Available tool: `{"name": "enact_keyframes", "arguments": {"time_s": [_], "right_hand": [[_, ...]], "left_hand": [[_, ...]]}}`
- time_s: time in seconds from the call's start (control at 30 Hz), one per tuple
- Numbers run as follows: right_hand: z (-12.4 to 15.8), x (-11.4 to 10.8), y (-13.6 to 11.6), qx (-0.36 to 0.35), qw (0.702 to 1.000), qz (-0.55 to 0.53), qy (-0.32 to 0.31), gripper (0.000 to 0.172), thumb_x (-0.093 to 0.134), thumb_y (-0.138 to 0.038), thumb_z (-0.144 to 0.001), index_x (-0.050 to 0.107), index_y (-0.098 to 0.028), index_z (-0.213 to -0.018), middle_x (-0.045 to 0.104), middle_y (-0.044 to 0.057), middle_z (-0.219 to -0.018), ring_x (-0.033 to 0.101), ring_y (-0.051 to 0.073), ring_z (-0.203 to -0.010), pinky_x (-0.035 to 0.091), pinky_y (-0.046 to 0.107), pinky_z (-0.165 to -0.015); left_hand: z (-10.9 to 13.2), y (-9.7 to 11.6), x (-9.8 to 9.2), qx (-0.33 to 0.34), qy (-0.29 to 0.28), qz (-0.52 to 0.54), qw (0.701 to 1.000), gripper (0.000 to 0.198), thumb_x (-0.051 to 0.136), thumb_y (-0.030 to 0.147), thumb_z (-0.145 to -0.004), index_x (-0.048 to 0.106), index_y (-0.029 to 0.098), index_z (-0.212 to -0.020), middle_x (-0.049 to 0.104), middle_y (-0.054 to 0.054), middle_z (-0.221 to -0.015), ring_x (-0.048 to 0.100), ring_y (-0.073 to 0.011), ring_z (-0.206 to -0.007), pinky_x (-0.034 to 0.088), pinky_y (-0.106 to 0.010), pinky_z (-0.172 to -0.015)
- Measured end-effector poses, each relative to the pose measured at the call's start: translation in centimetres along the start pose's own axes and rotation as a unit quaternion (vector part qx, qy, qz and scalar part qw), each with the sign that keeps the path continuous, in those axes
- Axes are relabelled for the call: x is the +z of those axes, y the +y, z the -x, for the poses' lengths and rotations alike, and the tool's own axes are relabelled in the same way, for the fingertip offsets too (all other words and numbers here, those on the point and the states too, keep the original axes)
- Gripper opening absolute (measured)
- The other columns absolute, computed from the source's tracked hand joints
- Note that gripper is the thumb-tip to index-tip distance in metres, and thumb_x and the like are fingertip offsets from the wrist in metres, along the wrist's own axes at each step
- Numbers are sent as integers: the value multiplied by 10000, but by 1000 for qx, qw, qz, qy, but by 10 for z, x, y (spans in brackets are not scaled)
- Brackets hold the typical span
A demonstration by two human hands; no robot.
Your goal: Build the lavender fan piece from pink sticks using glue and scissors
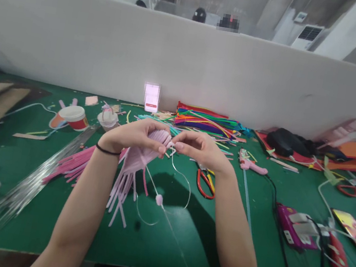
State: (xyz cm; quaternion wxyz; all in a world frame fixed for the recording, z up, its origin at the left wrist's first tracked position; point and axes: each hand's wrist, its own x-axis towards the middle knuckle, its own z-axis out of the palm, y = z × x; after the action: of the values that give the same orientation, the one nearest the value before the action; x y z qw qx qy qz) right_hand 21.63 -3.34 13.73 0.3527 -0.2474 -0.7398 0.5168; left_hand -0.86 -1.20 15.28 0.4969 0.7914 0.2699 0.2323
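My left hand (pixel 132 137), a dark band at its wrist, is closed around a pale pink pipe-cleaner piece (pixel 136 159) with a fan-like body. My right hand (pixel 200 150) meets it at the piece's narrow tip, thumb and forefinger pinching a thin white cord (pixel 189 189) there. The cord loops down from the fingertips; exactly how it joins the tip is too small to tell. Below the piece a small pale pink lump (pixel 159 200) hangs on a white strand. Loose pale pink pipe cleaners (pixel 120 192) show under my left hand and forearm, beside brighter pink ones (pixel 72 162).
Red-handled pliers (pixel 205 183) and a pink glue gun (pixel 252 166) lie right of centre. Coloured pipe cleaners (pixel 203 122) are heaped behind my hands, near a lit phone (pixel 152 98). Thin metal wires (pixel 41 174) and a paper cup (pixel 78 119) occupy the left; a cabled purple box (pixel 292 228), the right.
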Motion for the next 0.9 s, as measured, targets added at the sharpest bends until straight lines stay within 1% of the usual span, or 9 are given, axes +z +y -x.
{"name": "enact_keyframes", "arguments": {"time_s": [0.1, 0.17, 0.27, 0.33, 0.5, 0.6, 0.7, 0.77, 0.9], "right_hand": [[1, -1, -3, 12, 999, 20, -29, 237, 653, -427, -835, 680, -193, -865, 629, -1, -787, 554, 106, -712, 439, 251, -657], [0, 0, -3, 12, 999, 31, -36, 261, 660, -448, -824, 666, -187, -809, 622, -2, -759, 549, 109, -708, 433, 250, -652], [-1, 1, -4, 7, 998, 59, -20, 271, 700, -444, -785, 641, -180, -762, 635, 0, -760, 555, 115, -717, 428, 253, -664], [0, 1, -8, -1, 995, 100, -8, 264, 702, -431, -784, 636, -177, -754, 641, 1, -765, 552, 113, -713, 418, 253, -663], [7, 1, -17, -30, 971, 235, 18, 187, 680, -352, -809, 642, -177, -753, 649, 6, -785, 559, 129, -755, 407, 271, -690], [10, 0, -18, -20, 960, 279, 19, 172, 651, -347, -836, 668, -184, -785, 664, 14, -816, 574, 141, -780, 414, 289, -716], [10, -1, -16, -5, 956, 292, -11, 176, 636, -363, -856, 706, -202, -856, 671, 18, -854, 578, 144, -789, 412, 295, -718], [9, -2, -15, -9, 956, 291, -23, 172, 637, -364, -859, 712, -210, -869, 664, 14, -855, 571, 142, -781, 409, 293, -715], [6, -6, -11, -31, 964, 265, -14, 179, 606, -355, -879, 684, -200, -836, 665, 16, -867, 585, 152, -833, 419, 302, -774]], "left_hand": [[-1, 3, -1, 12, -34, -49, 998, 195, 768, 317, -732, 660, 165, -789, 663, 11, -732, 604, -120, -690, 447, -215, -636], [-1, 5, -1, 10, -55, -67, 996, 205, 776, 325, -725, 662, 161, -770, 654, 14, -719, 586, -116, -675, 433, -212, -619], [-2, 6, 0, -3, -85, -62, 994, 207, 766, 340, -736, 664, 163, -774, 637, 24, -685, 565, -107, -636, 420, -212, -597], [-2, 6, 1, -5, -97, -65, 993, 210, 763, 349, -736, 668, 165, -769, 635, 26, -679, 565, -109, -637, 420, -216, -603], [-2, 3, 2, -20, -95, -102, 990, 237, 749, 388, -737, 674, 167, -775, 643, 29, -680, 569, -116, -633, 419, -228, -621], [-3, 1, 1, -43, -104, -117, 987, 257, 730, 415, -750, 673, 171, -809, 657, 23, -717, 585, -124, -657, 423, -229, -631], [-5, 0, 0, -42, -100, -157, 982, 282, 737, 423, -738, 687, 175, -860, 677, 12, -789, 606, -148, -733, 427, -239, -684], [-6, 0, 0, -31, -102, -179, 978, 303, 747, 426, -728, 693, 182, -899, 688, 5, -840, 616, -168, -804, 427, -247, -738], [-6, 1, -1, -10, -101, -172, 980, 297, 671, 434, -811, 671, 206, -1002, 691, -13, -961, 610, -184, -932, 422, -262, -833]]}}
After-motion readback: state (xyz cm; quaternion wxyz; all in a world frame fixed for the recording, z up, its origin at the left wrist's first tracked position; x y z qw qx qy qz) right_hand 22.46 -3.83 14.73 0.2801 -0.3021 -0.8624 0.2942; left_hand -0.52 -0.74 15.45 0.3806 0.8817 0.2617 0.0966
